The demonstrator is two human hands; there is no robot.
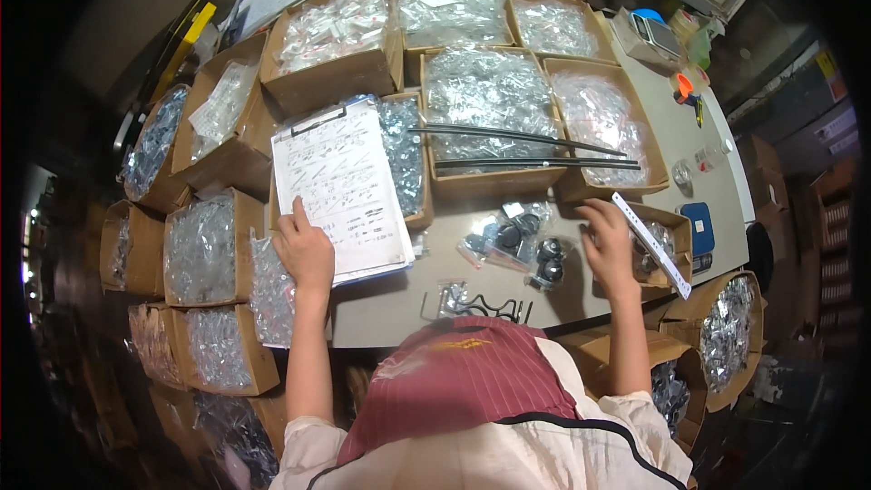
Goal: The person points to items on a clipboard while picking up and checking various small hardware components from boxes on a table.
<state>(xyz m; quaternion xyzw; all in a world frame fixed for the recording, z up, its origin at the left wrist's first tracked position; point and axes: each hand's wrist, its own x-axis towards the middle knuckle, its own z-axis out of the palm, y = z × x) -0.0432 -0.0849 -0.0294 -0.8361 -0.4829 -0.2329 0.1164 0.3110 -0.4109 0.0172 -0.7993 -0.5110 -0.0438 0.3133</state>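
Note:
My left hand [305,252] rests on the lower left of a clipboard [319,118] with handwritten sheets [349,191]. Its index finger is stretched out on the paper, and it holds nothing that I can see. Over the table at the right, my right hand [606,240] has its fingers loosely bent and apart, with nothing visible in them. Right beside it, a white metal strip with holes [651,245] lies slanted across a small carton [676,229] of bagged parts. Between my hands lie clear bags of black round parts [513,234] and another bag with black parts [550,261].
Cartons of bagged hardware [490,82] fill the back and left. Two black rods [535,164] lie across the middle cartons. Bent black hex keys [490,307] are at the front edge. A blue scale [697,227] and a clear jar [712,156] stand at the right.

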